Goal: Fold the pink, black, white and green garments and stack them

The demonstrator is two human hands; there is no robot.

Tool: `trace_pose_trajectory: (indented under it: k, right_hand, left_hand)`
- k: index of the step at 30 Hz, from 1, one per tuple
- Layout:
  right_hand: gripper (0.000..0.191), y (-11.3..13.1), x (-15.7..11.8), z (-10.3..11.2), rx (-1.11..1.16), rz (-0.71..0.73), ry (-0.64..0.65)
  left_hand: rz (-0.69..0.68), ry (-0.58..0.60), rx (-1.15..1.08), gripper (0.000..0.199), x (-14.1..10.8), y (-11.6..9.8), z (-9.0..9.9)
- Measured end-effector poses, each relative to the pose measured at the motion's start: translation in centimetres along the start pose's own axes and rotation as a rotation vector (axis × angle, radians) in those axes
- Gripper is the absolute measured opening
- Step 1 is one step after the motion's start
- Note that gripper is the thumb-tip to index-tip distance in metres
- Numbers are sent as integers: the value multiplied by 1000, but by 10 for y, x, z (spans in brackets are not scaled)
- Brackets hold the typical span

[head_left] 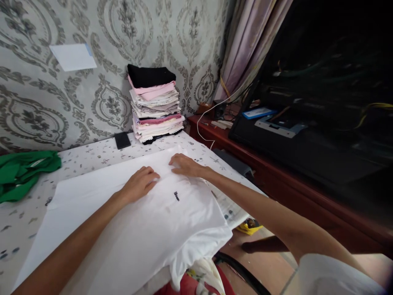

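Observation:
A white shirt (135, 233) with a small dark print is spread over the bed or table and hangs over its front edge. On its upper part rests my left hand (139, 184), fingers slightly bent and thumb apart. My right hand (186, 165) touches the white cloth a little farther right, with a gap between its thumb and fingers. Neither hand visibly grips the fabric. Under the shirt, a larger white sheet-like piece (70, 205) extends to the left.
Against the wall stands a tall stack of folded clothes (156, 106), with a black phone (122, 140) beside it. A green garment (27, 172) lies at the far left. On the right are a red-brown desk (264, 155), a white cable and a large dark screen-like panel (331, 102).

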State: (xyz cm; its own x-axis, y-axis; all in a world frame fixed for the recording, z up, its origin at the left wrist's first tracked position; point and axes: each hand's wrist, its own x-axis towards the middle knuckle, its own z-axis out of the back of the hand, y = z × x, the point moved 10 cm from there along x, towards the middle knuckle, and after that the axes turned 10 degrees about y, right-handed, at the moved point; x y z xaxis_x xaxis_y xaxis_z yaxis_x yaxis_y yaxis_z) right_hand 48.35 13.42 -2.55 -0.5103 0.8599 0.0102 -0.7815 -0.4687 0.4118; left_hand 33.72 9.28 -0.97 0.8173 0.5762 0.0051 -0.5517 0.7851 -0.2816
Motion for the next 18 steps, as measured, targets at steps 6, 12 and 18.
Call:
trace_pose_trajectory:
  k: [6, 12, 18]
  right_hand:
    - [40, -27, -11, -12, 31, 18, 63]
    - [39, -21, -31, 0, 8, 1, 49]
    - [29, -25, -60, 22, 29, -98, -94]
  left_hand:
    - [-44, 65, 34, 26, -25, -3, -6]
    - [-45, 23, 30, 22, -11, -20, 6]
    - [-171, 76, -27, 40, 22, -67, -12]
